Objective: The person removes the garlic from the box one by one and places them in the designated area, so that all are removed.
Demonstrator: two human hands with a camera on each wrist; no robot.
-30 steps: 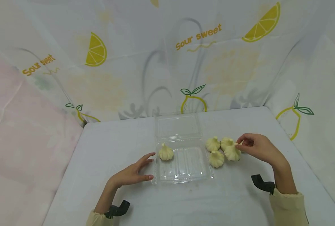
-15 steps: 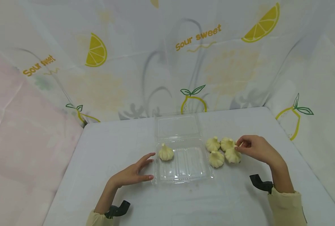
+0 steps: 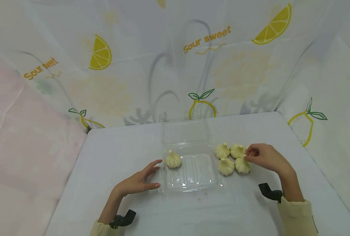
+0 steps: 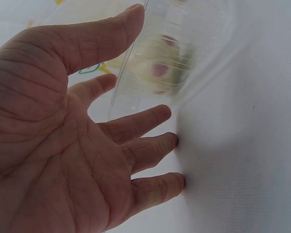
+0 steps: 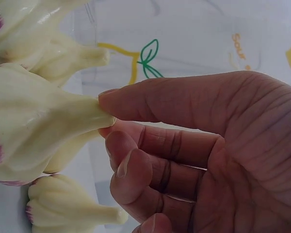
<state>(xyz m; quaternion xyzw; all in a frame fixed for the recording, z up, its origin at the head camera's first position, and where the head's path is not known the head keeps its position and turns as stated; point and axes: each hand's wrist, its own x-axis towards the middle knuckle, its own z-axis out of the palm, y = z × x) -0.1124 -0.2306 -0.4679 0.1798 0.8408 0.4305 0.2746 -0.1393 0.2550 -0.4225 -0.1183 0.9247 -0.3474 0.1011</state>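
My right hand (image 3: 267,159) pinches the stem of a garlic bulb (image 3: 242,166) between thumb and forefinger, which the right wrist view shows close up. Other garlic bulbs (image 3: 226,166) cluster around it, and one behind my fingers is mostly hidden. A clear plastic container (image 3: 200,170) lies to their left with its lid folded back. Inside its left part stands a single garlic bulb (image 3: 173,159). My left hand (image 3: 138,182) is at the container's left edge, fingers spread and holding nothing. Through the container wall, the left wrist view shows the garlic's purple-marked underside.
The clear lid (image 3: 186,132) lies flat behind the container, toward the back wall. A white cloth (image 3: 119,141) covers the table. Curtains (image 3: 151,65) printed with lemons enclose the back and sides. Each wrist carries a black camera mount (image 3: 270,191).
My right hand has moved slightly down and to the left, and the pinched garlic bulb has sunk a little toward the front of the cluster. My left hand stays put.
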